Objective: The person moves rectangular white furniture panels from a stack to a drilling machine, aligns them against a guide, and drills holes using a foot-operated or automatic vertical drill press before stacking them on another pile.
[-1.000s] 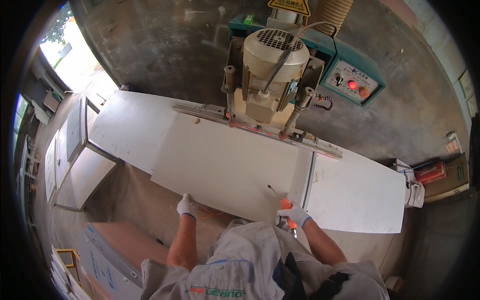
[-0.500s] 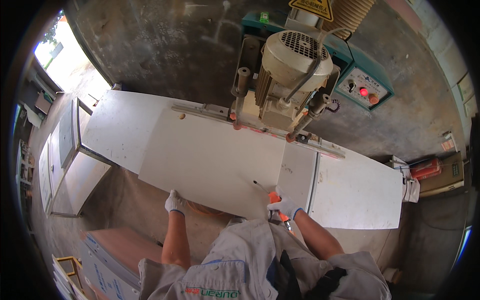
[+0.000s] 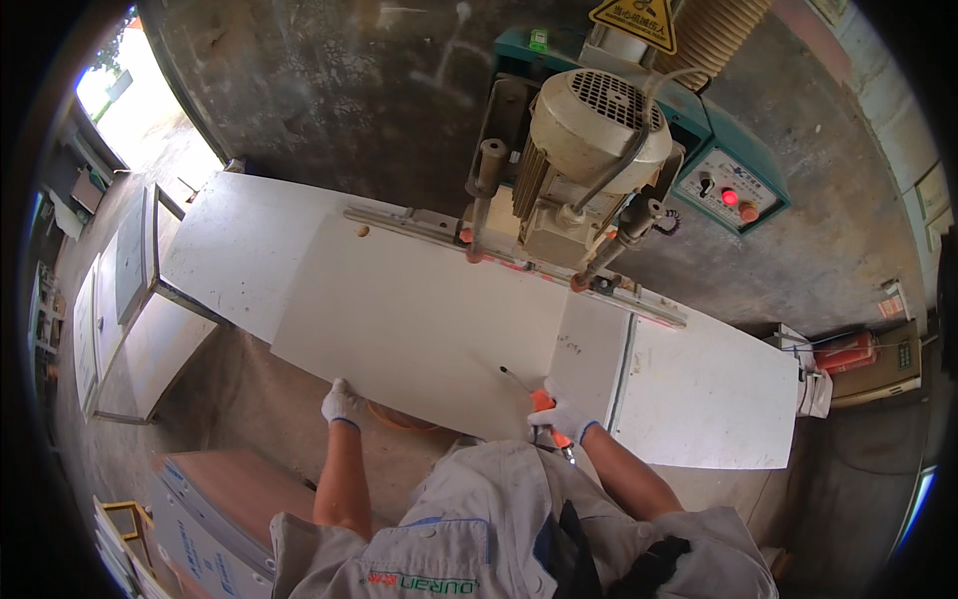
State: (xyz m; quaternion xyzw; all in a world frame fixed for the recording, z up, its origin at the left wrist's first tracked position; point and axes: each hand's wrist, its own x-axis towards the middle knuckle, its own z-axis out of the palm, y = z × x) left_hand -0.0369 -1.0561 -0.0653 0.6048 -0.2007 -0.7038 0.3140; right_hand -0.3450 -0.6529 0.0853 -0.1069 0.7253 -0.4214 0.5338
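Note:
A large white board [image 3: 429,309] lies on the white worktable [image 3: 714,389] in front of me. My left hand [image 3: 342,401], in a white glove, is closed on the near edge of this board, with part of the fingers hidden. In my gloved right hand [image 3: 567,419] is an orange air blow gun [image 3: 544,401]; its thin dark nozzle slants up and left over the board's surface. The fingers wrap round the gun's body, and a metal fitting shows below them. A small brown round knob [image 3: 362,231] sits near the board's far left part.
A machine with a beige motor [image 3: 599,130] stands over the table's far side, above a long metal fence [image 3: 419,228]. Its green control box [image 3: 733,185] shows a lit red button. Stacked panels [image 3: 215,509] stand at lower left. An orange hose [image 3: 399,417] hangs below the board.
The view has shifted slightly. My right hand and the blow gun have moved a little left and down; my left hand keeps its place at the board's edge.

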